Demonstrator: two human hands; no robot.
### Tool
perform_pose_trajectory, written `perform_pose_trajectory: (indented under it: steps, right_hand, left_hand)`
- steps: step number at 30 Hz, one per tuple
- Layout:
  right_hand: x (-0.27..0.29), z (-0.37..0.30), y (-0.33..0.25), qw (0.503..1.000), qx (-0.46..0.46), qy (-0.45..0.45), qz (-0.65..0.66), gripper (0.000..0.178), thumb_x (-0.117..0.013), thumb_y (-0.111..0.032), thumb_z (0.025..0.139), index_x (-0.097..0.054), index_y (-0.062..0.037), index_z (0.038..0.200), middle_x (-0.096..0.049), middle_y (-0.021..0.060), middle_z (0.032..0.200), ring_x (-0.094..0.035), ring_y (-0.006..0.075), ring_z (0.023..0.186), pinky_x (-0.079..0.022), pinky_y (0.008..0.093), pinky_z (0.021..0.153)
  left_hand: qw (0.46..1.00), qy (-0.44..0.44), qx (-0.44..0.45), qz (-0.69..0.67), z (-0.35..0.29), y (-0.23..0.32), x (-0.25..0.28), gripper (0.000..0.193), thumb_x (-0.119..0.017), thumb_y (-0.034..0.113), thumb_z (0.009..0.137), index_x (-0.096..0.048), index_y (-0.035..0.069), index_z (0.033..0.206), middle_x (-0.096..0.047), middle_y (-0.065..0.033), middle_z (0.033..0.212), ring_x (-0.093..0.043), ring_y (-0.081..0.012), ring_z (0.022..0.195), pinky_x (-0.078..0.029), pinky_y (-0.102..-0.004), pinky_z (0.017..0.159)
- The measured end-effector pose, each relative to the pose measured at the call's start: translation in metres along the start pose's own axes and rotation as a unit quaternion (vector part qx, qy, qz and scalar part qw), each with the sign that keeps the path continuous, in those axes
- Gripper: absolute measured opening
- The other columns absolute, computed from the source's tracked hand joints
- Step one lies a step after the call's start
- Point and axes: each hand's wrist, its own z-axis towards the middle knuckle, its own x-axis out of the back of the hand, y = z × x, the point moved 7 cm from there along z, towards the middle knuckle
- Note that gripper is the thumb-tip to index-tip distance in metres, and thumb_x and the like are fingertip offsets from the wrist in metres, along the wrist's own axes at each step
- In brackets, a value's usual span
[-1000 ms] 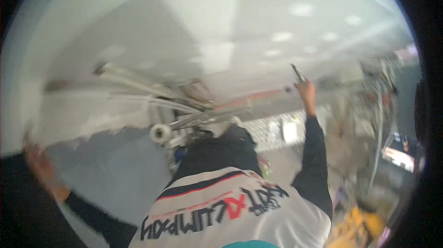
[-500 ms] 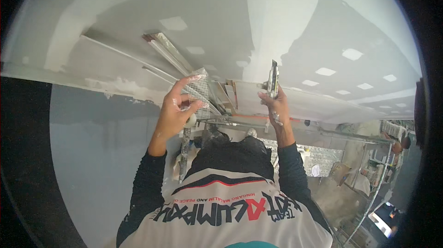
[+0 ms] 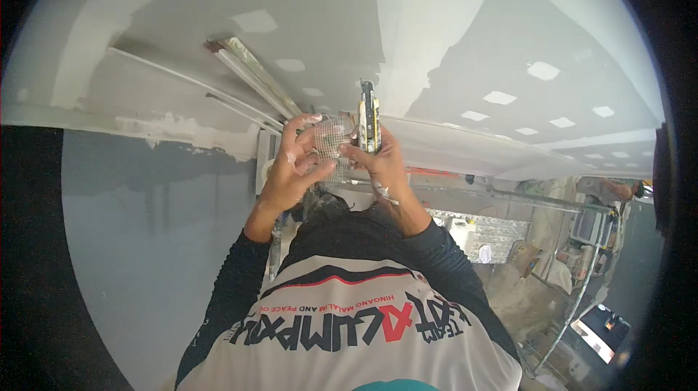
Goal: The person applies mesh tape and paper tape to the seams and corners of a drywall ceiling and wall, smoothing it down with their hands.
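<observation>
My left hand (image 3: 285, 173) is closed on a small piece of white mesh tape (image 3: 332, 136), pinching it between thumb and fingers. The open grid hangs in front of my chest and I can see through it. My right hand (image 3: 389, 169) grips a putty-smeared utility knife (image 3: 369, 122) with a black and yellow body, its tip pointing up and away from me. The right thumb and fingers are at the mesh's right edge; I cannot tell whether they pinch it. White compound is smeared on both hands.
Ahead is a grey board surface (image 3: 465, 64) with white compound bands and patches. Long, thin strips (image 3: 258, 74) lean left of centre. A plain grey panel (image 3: 145, 245) fills the lower left. Metal scaffold poles (image 3: 582, 304) stand at the right, with cluttered items behind them.
My right hand has moved left with the utility knife, up to the mesh tape. My left hand has shifted slightly right with the mesh, so both hands now meet.
</observation>
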Motion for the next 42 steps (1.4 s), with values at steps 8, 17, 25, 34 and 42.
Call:
perform_pose_trajectory:
  steps: [8, 17, 25, 34, 42]
  right_hand:
    - [0.010, 0.002, 0.004, 0.993, 0.027, -0.036, -0.105, 0.036, -0.082, -0.001, 0.086, -0.065, -0.0040, 0.118, -0.064, -0.0060, 0.083, -0.052, 0.0026, 0.067, -0.042, 0.0213, 0.058]
    - [0.051, -0.015, -0.024, 0.950, 0.094, -0.026, -0.296, 0.023, -0.069, -0.010, 0.099, -0.064, 0.0002, 0.118, -0.064, 0.0048, 0.090, -0.057, 0.0118, 0.080, -0.049, 0.0322, 0.069]
    - [0.029, -0.038, -0.080, 0.798, 0.231, -0.121, -0.543, 0.030, -0.070, -0.005, 0.091, -0.068, -0.0026, 0.121, -0.067, 0.0159, 0.102, -0.062, 0.0366, 0.091, -0.050, 0.0450, 0.080]
    - [0.019, -0.032, -0.084, 0.760, 0.265, -0.128, -0.580, 0.031, -0.073, -0.006, 0.087, -0.070, -0.0056, 0.117, -0.066, 0.0130, 0.098, -0.062, 0.0360, 0.090, -0.051, 0.0467, 0.078]
    - [0.012, -0.030, -0.086, 0.737, 0.275, -0.127, -0.604, 0.030, -0.075, -0.008, 0.086, -0.070, -0.0069, 0.116, -0.065, 0.0115, 0.094, -0.063, 0.0344, 0.089, -0.052, 0.0463, 0.077]
  left_hand:
    - [0.991, 0.025, 0.110, -0.073, 0.012, -0.040, 0.015, 0.047, -0.068, 0.001, 0.098, -0.052, 0.007, 0.141, -0.063, -0.0079, 0.133, -0.060, -0.0143, 0.118, -0.051, -0.0302, 0.099]
    - [0.991, 0.025, 0.088, 0.092, 0.019, -0.041, 0.029, 0.036, -0.072, -0.001, 0.094, -0.064, 0.001, 0.129, -0.069, -0.0078, 0.125, -0.066, -0.0115, 0.106, -0.058, -0.0263, 0.084]
    - [0.982, -0.006, 0.075, 0.174, 0.020, -0.016, 0.019, 0.042, -0.075, -0.006, 0.090, -0.063, 0.001, 0.129, -0.070, -0.0110, 0.125, -0.071, -0.0149, 0.102, -0.061, -0.0272, 0.085]
    - [0.974, -0.016, 0.093, 0.204, 0.020, -0.005, 0.013, 0.042, -0.077, -0.007, 0.086, -0.066, 0.001, 0.126, -0.072, -0.0105, 0.127, -0.073, -0.0182, 0.099, -0.061, -0.0297, 0.083]
    - [0.967, -0.007, 0.110, 0.228, 0.018, -0.009, 0.017, 0.042, -0.078, -0.006, 0.085, -0.067, 0.000, 0.125, -0.072, -0.0114, 0.126, -0.074, -0.0186, 0.099, -0.062, -0.0296, 0.081]
